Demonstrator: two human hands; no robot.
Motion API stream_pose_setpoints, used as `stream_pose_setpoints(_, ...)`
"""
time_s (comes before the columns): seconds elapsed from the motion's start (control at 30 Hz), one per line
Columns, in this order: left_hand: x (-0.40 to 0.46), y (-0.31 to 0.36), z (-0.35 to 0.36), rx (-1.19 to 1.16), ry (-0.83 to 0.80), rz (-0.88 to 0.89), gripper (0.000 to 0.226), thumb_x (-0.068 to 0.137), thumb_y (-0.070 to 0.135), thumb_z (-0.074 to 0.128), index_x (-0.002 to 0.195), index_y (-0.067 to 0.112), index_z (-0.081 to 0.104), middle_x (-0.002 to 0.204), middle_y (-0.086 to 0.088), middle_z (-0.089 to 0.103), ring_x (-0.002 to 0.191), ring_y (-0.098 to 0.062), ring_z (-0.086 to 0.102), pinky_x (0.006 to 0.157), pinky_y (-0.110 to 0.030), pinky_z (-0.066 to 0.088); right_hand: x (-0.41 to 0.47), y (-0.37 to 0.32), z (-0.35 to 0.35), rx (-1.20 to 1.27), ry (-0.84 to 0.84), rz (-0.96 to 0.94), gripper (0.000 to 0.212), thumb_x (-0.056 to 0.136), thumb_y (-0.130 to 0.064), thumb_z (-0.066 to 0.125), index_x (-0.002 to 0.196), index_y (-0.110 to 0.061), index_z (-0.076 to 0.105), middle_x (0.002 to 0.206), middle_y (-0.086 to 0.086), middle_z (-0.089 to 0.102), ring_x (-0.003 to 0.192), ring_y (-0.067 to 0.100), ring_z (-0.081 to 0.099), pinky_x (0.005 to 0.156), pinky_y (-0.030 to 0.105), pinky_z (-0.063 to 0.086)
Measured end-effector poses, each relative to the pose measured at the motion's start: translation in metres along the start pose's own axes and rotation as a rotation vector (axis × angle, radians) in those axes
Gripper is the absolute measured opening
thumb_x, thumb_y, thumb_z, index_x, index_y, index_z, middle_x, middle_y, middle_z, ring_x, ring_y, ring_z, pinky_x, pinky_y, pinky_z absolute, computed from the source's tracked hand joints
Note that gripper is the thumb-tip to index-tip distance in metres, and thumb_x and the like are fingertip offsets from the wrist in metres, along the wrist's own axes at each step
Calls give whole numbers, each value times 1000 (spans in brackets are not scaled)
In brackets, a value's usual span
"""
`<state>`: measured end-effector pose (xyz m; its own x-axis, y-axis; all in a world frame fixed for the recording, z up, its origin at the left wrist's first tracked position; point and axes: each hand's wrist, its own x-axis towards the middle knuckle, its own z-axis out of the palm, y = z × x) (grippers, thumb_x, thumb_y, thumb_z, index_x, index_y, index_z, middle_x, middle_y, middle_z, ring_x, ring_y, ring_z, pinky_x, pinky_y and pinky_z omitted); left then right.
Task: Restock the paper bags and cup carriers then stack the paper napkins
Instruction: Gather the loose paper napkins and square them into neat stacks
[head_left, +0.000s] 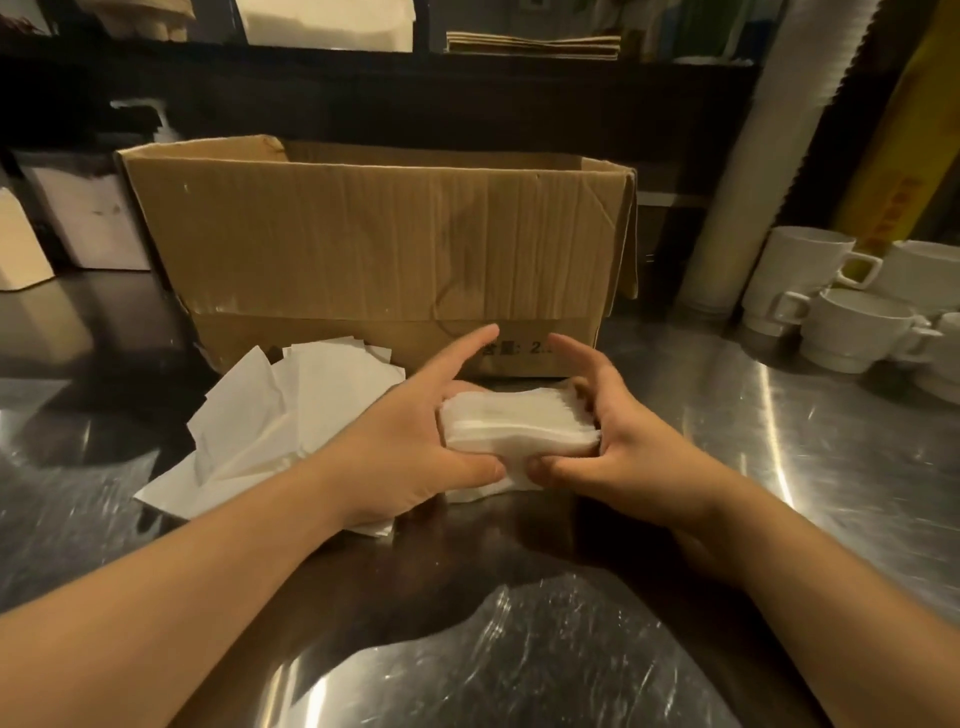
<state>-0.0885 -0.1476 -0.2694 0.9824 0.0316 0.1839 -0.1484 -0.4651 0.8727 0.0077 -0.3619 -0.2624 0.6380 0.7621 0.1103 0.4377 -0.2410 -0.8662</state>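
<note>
Nearest the head camera, two bare forearms reach forward over a scratched stainless steel counter (810, 436) that throws back bright glare. The left hand (415, 447) and the right hand (623, 452) meet at the middle of the counter and grip a thick stack of white paper napkins (519, 426) between them, one hand at each end. Each thumb presses the near edge of the stack, the other fingers curl round the far side, and both index fingers point loosely forward, off the paper. The stack rests on or just above the counter; which of the two cannot be told.

Just left of the stack, partly under the left wrist, lies a loose, untidy heap of white paper sheets (280, 415). Directly behind the hands stands an open cardboard box (374, 244) with printed characters low on its front. To the right, white ceramic cups (852, 322) are stacked near a tall leaning sleeve of paper cups (753, 171). On the dark shelf behind, folded brown paper bags (535, 44) lie flat.
</note>
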Motion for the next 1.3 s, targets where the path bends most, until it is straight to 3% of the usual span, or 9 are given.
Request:
stream_pose_setpoints(0.17, 2, -1, 0, 82, -24, -52, 112, 77, 19, 92, 155, 58, 22, 117, 21, 70, 107, -13, 71, 95, -39, 59, -2, -2, -6, -6, 71, -17, 84, 86, -12, 80, 149, -38, 30, 121, -27, 48, 99, -26, 55, 78, 2, 47)
stream_pose_setpoints(0.3, 3, -7, -5, 74, 51, -95, 105, 70, 29, 95, 145, 66, 33, 125, 13, 68, 111, -18, 70, 101, -43, 57, -2, 2, -13, -94, 164, 9, 63, 77, -29, 87, 122, -41, 45, 109, -17, 59, 93, -7, 63, 75, 10, 51)
stream_pose_setpoints(0.43, 5, -10, -8, 95, 40, -120, 99, 64, 41, 96, 138, 71, 38, 132, 16, 62, 119, -18, 65, 106, -44, 53, -2, 0, -21, -280, 200, 68, 41, 74, -44, 87, 102, -37, 58, 96, -11, 66, 83, -5, 63, 66, 14, 53)
stream_pose_setpoints(0.6, 3, -3, -4, 151, 41, -101, 95, 73, 37, 94, 143, 66, 36, 137, 31, 51, 128, -1, 51, 106, -25, 45, 0, 2, -16, -265, 84, 118, 24, 82, -33, 83, 100, -37, 66, 97, -16, 71, 86, -7, 65, 74, 14, 55)
stream_pose_setpoints(0.77, 2, -4, -6, 107, 46, -99, 89, 76, 30, 93, 139, 66, 42, 128, 19, 61, 117, -13, 64, 103, -39, 55, 0, -2, -22, -137, 215, 44, 55, 62, -58, 79, 108, -35, 59, 100, -12, 66, 87, -6, 62, 71, 14, 52)
stream_pose_setpoints(0.9, 2, -5, -7, 120, 32, -75, 91, 72, 34, 95, 139, 65, 42, 128, 22, 59, 117, -11, 63, 102, -34, 55, 1, 0, -19, -167, 119, 54, 80, 55, -55, 86, 126, -35, 54, 106, -13, 64, 91, -5, 64, 72, 12, 51)
stream_pose_setpoints(1.07, 1, -3, -6, 158, 35, -47, 88, 78, 30, 91, 144, 59, 41, 125, 34, 51, 107, 24, 48, 78, 0, 44, 5, 7, -12, -164, 145, 75, 68, 65, -41, 93, 123, -33, 59, 115, -11, 64, 100, 5, 66, 79, 16, 55)
stream_pose_setpoints(1.17, 1, -2, -6, 173, 25, -46, 85, 80, 32, 89, 143, 59, 39, 126, 43, 43, 102, 36, 38, 75, 1, 40, 6, 6, -12, -180, 170, 105, 54, 70, -38, 91, 111, -38, 56, 114, -13, 60, 99, 6, 62, 73, 12, 51)
stream_pose_setpoints(1.3, 1, -2, -6, 156, 30, -53, 85, 79, 32, 88, 143, 60, 40, 128, 42, 43, 105, 33, 39, 77, -2, 39, 7, 6, -12, -179, 242, 121, 51, 68, -41, 91, 100, -30, 53, 100, -6, 65, 90, 12, 64, 69, 24, 52)
